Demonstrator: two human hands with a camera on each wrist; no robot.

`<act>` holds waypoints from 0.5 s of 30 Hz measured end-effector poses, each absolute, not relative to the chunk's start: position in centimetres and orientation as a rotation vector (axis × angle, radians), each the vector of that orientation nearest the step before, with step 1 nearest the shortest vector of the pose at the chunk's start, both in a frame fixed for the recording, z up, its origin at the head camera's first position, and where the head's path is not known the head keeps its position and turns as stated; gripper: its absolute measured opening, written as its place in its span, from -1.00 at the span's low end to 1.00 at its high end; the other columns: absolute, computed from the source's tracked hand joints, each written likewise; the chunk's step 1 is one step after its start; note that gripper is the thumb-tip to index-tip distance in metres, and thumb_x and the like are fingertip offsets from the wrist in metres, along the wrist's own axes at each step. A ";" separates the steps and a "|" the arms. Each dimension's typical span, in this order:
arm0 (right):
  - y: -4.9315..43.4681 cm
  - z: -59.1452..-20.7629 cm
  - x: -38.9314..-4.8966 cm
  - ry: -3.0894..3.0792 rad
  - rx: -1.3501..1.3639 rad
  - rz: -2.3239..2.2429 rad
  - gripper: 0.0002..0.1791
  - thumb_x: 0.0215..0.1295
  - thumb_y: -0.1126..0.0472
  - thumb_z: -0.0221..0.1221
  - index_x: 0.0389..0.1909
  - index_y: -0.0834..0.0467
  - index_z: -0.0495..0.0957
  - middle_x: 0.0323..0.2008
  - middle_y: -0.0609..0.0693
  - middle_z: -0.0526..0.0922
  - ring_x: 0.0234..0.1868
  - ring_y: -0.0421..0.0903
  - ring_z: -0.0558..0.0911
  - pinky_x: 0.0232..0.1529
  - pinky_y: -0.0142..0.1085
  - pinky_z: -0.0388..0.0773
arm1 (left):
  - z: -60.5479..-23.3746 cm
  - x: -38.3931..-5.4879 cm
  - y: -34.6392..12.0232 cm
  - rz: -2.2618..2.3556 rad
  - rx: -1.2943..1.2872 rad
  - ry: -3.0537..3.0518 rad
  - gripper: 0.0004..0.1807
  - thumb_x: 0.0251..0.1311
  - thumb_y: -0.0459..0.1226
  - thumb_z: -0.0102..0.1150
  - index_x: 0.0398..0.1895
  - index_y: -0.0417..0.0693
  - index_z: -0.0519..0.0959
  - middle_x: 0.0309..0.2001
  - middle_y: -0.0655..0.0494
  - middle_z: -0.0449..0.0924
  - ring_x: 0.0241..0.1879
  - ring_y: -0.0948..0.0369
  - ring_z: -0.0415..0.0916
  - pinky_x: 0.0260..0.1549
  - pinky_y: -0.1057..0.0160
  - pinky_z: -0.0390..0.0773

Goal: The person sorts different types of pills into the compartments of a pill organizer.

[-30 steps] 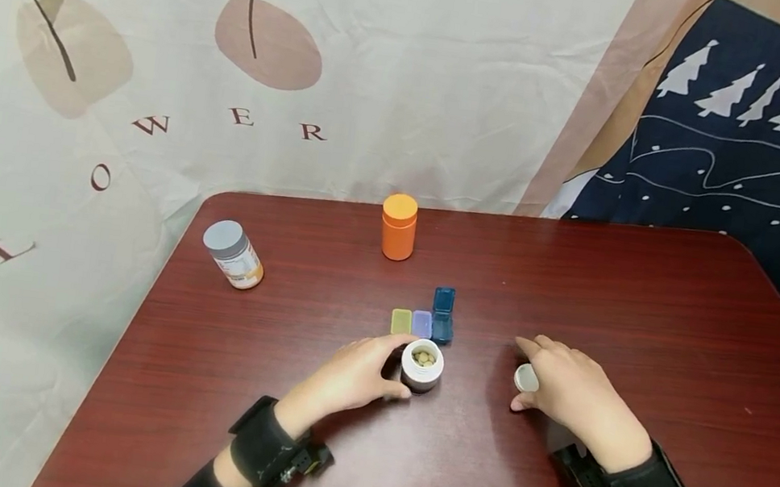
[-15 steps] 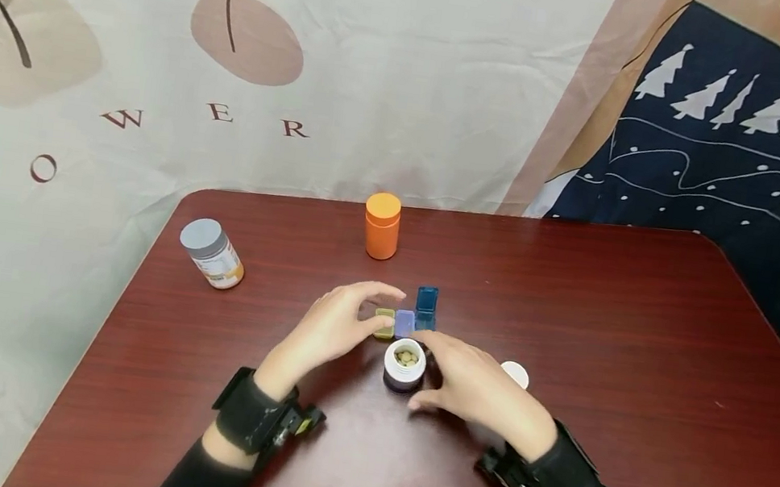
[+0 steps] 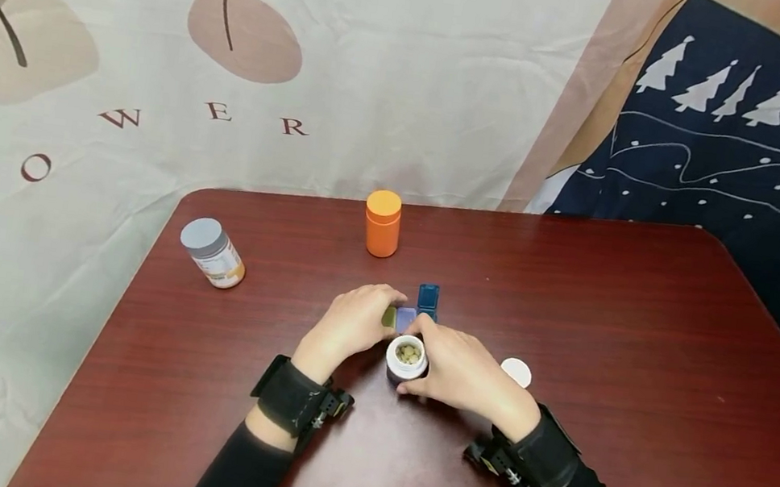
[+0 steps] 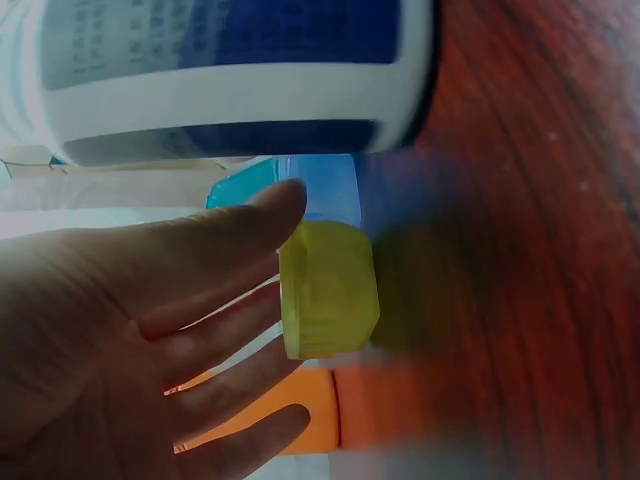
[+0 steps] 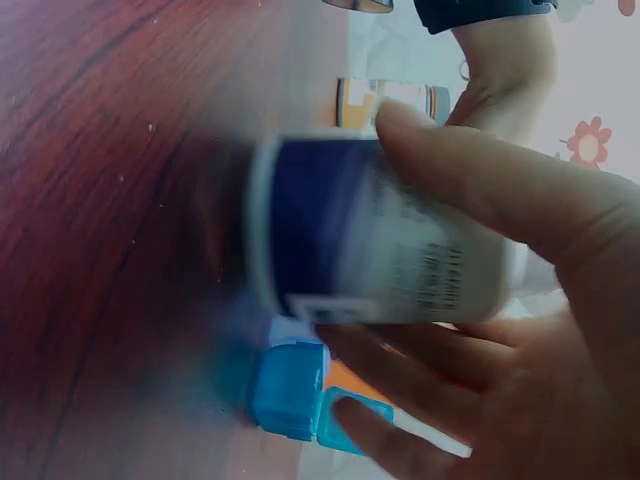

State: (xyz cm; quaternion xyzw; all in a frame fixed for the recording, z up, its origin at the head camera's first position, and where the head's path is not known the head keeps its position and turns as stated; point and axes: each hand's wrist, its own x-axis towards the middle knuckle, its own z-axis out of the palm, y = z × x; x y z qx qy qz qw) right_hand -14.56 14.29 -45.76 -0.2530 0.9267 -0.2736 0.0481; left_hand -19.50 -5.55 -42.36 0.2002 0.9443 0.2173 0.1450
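My right hand grips a white pill bottle from its right side, thumb and fingers on opposite sides of it. The bottle is uncapped, with several yellowish tablets showing in its mouth. Just behind it lies a small pill organizer with yellow-green, purple and blue compartments; the blue lid is raised. My left hand holds the organizer by its yellow-green compartment, thumb on the near side and fingers on the far side. In the right wrist view the bottle is blurred.
A white cap lies on the table behind my right wrist. An orange bottle stands near the far edge. At the left stands a white bottle with a grey lid. Printed cloths hang behind the table.
My left hand has left the white bottle and moved to the organizer's yellow-green end. My right hand has moved left from the cap, leaving it on the table, and now grips the bottle.
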 end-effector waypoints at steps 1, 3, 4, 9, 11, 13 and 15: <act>14.2 -44.6 -14.3 2.851 -0.785 -0.847 -0.26 0.06 -0.08 0.72 0.10 0.05 0.49 -0.16 -0.12 0.75 -0.22 -0.23 0.71 -0.24 -0.23 0.64 | -43.0 -19.7 -5.7 0.616 0.594 2.744 -0.50 0.41 -0.26 0.50 0.39 -0.02 0.70 0.36 0.00 0.72 0.37 -0.03 0.65 0.32 -0.22 0.65; 14.0 -42.4 -13.9 2.894 -0.771 -0.886 -0.33 0.10 0.06 0.71 0.08 0.09 0.50 -0.14 -0.05 0.77 -0.20 -0.15 0.74 -0.21 -0.19 0.68 | -43.6 -20.0 -5.7 0.608 0.597 2.760 -0.53 0.40 -0.23 0.51 0.35 0.00 0.72 0.32 0.02 0.75 0.34 -0.02 0.67 0.28 -0.20 0.67; 14.1 -41.8 -13.9 2.924 -0.762 -0.911 -0.35 0.10 0.11 0.70 0.08 0.11 0.51 -0.13 -0.02 0.78 -0.18 -0.11 0.75 -0.18 -0.17 0.69 | -44.5 -20.5 -5.8 0.603 0.603 2.772 -0.54 0.38 -0.21 0.53 0.33 0.02 0.74 0.30 0.03 0.76 0.31 0.00 0.68 0.24 -0.19 0.69; 15.3 -40.5 -14.4 3.093 -0.675 -0.942 -0.36 0.08 0.34 0.65 0.15 0.20 0.54 -0.03 0.12 0.78 -0.04 0.10 0.75 -0.01 0.06 0.71 | -47.9 -22.1 -6.1 0.615 0.612 2.789 -0.51 0.27 -0.10 0.63 0.28 0.17 0.78 0.26 0.14 0.79 0.24 0.07 0.71 0.19 -0.14 0.71; 16.0 -40.5 -14.6 3.149 -0.647 -0.915 -0.33 0.08 0.38 0.63 0.20 0.22 0.56 0.01 0.16 0.76 0.00 0.17 0.73 0.05 0.13 0.70 | -48.8 -22.5 -6.3 0.620 0.625 2.803 -0.49 0.23 -0.05 0.66 0.26 0.22 0.79 0.25 0.18 0.80 0.23 0.09 0.72 0.18 -0.13 0.71; 16.7 -40.6 -14.9 3.200 -0.627 -0.861 -0.31 0.09 0.40 0.62 0.26 0.23 0.57 0.07 0.21 0.73 0.04 0.23 0.71 0.10 0.19 0.67 | -49.5 -22.8 -6.4 0.610 0.628 2.813 -0.47 0.21 -0.02 0.67 0.26 0.24 0.80 0.25 0.21 0.80 0.23 0.11 0.72 0.18 -0.12 0.71; 17.3 -40.7 -15.2 3.227 -0.618 -0.811 -0.27 0.12 0.40 0.60 0.33 0.21 0.57 0.12 0.24 0.70 0.05 0.28 0.71 0.12 0.23 0.67 | -50.1 -23.0 -6.5 0.609 0.636 2.825 -0.46 0.19 0.01 0.68 0.26 0.26 0.80 0.24 0.25 0.80 0.23 0.14 0.72 0.18 -0.11 0.71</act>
